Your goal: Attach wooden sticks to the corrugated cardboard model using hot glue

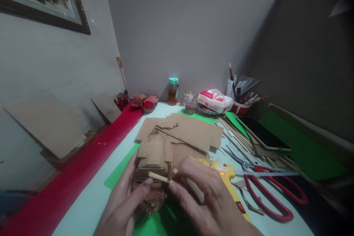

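Two bare hands come in from the bottom edge. Left hand point(125, 201), lower centre: fingers wrapped around one cardboard piece point(152, 166), thumb on its near face. Ridged corrugations run across the piece, and its lower end is brown and crumpled. Right hand point(206, 188), just right of centre: thumb and fingers pinching one short, pale wooden stick point(159, 177), which lies across those ridges. Another pale tip pokes up at the pinch; whether it's separate, I can't tell.

Over to the lower right, one yellow plastic glue gun point(236, 191) glows with one orange light, partly behind the right hand. Beside it, one pair of scissors point(269, 201), two looped red handles, metal blades open. Mid-right, one flat, dark tablet point(262, 132) rests over many thin sticks point(235, 136).

At centre, several flat, torn-edged cardboard sheets point(190, 129) overlap on the pale counter point(74, 206). Farther back, left to right: one turquoise-lidded bottle point(173, 94) of brown liquid, one small cup point(188, 97) of picks, one glossy red-and-white packet point(214, 99), one red-and-white container point(240, 107) crammed with pens.
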### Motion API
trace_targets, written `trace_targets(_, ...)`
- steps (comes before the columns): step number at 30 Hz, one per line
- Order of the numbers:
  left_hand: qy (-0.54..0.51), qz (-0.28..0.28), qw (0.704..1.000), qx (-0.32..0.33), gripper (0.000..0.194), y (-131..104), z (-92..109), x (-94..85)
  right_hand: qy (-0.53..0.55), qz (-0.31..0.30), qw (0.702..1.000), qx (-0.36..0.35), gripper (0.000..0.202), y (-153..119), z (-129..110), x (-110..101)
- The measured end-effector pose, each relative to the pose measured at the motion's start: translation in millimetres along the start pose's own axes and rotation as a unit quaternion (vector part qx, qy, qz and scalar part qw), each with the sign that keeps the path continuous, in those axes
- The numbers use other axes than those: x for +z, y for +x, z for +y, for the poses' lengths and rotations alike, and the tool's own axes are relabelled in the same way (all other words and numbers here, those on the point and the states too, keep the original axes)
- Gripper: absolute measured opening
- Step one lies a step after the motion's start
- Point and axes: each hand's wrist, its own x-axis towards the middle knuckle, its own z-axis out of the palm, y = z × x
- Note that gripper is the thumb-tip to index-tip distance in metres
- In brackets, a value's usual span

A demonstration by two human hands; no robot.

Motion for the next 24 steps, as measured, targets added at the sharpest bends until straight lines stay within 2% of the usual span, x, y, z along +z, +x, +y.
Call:
trace_targets(8, -0.001, -0.006, 1.000, -0.003, 0.086, 0.4, 0.1, -1.5, -0.015, -0.003, 1.000, -0.001, 0.021, 1.4, -0.1, -0.9)
trace_targets(12, -0.006, 0.000, 1.000, 0.004, 0.087, 1.4, -1.4, -1.7, -0.015, 0.010, 1.000, 0.015, 0.012, 0.4, -0.6, -0.2)
trace_targets(17, -0.008, 0.002, 1.000, 0.008, 0.086, 0.9, -1.4, -0.3, -0.012, -0.011, 0.999, 0.041, 0.007, -0.6, 2.3, 0.0)
trace_targets(24, -0.011, 0.004, 1.000, 0.005, 0.087, 0.1, -1.4, -0.9, -0.008, 0.004, 1.000, 0.013, 0.010, -0.6, 3.2, 1.0)
